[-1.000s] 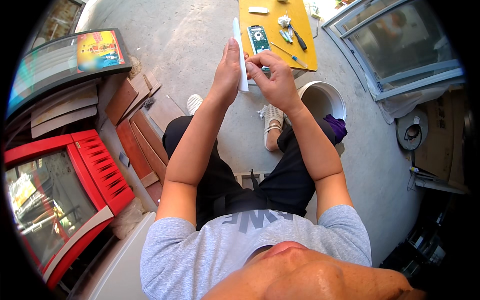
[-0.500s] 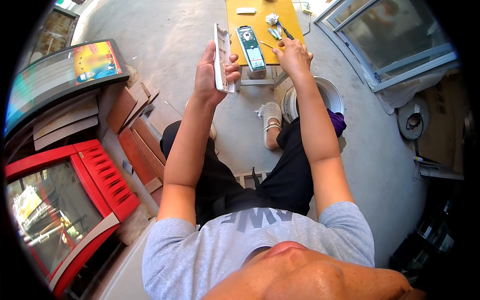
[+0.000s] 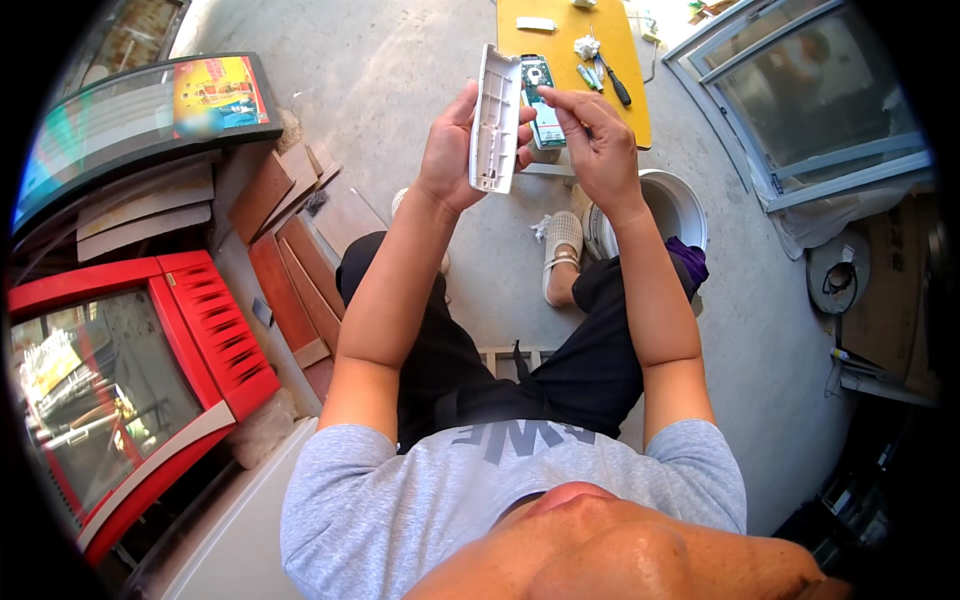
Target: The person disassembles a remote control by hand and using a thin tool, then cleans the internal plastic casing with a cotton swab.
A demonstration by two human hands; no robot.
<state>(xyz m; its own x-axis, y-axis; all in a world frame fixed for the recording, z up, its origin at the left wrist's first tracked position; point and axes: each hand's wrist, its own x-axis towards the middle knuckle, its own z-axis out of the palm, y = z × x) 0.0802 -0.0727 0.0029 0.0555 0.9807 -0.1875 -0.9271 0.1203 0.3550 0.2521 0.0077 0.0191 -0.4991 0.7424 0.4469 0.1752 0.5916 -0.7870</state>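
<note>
My left hand (image 3: 452, 150) grips a long white plastic shell (image 3: 496, 120), its ribbed hollow inside turned toward me. It looks like one half of a remote control's casing. To the right of the shell, my right hand (image 3: 602, 150) is raised with thumb and forefinger brought together; what they hold, if anything, I cannot make out. Behind both hands, on the yellow table (image 3: 633, 120), lies a green circuit board with a screen (image 3: 547, 127), partly covered by my right fingers. A dark-handled screwdriver (image 3: 619, 88) rests to its right.
On the table are also a crumpled white tissue (image 3: 586, 46), small green-and-silver batteries (image 3: 589, 77) and a small white cover (image 3: 536, 23). A white bucket (image 3: 675, 205) with purple cloth (image 3: 688, 262) stands by my right leg. Wooden boards (image 3: 285, 290) lean at left; a framed window (image 3: 800, 90) stands at right.
My right hand has come up from beside the screwdriver to near the shell. My left hand has turned the shell so its inside shows more. The view has shifted slightly left.
</note>
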